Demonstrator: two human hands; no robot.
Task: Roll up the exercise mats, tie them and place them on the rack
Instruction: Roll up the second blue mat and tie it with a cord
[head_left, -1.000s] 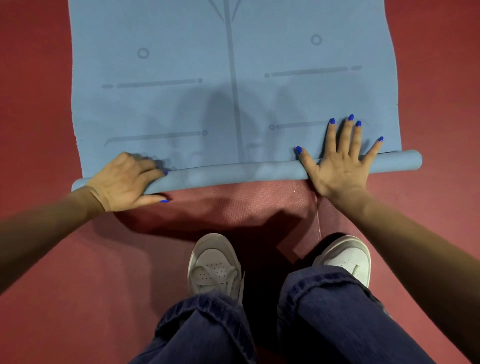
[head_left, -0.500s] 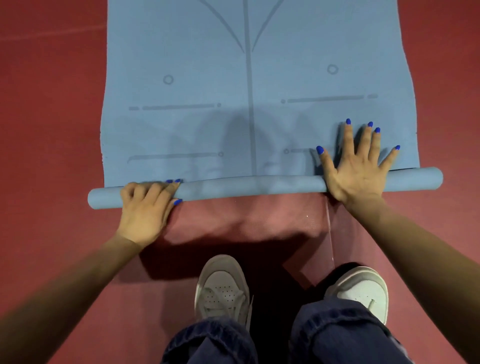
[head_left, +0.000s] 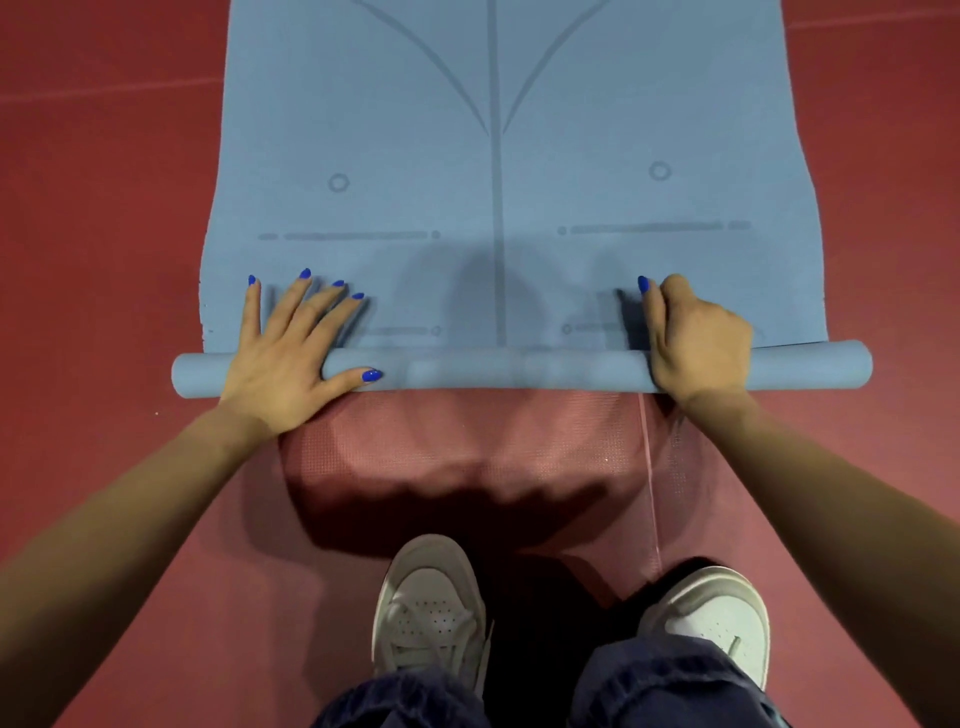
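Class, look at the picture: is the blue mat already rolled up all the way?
No: only a thin roll has formed at the near edge, and most of the blue mat lies flat beyond it.

Red padded floor (head_left: 104, 260) all round, a faint pale seam running along its right side.

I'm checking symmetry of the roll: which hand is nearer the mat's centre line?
Left. The left hand sits somewhat closer to the centre line; the right hand lies farther out.

blue mat (head_left: 498, 156): matt foam; red floor mat (head_left: 467, 441): dimpled; nails: glossy
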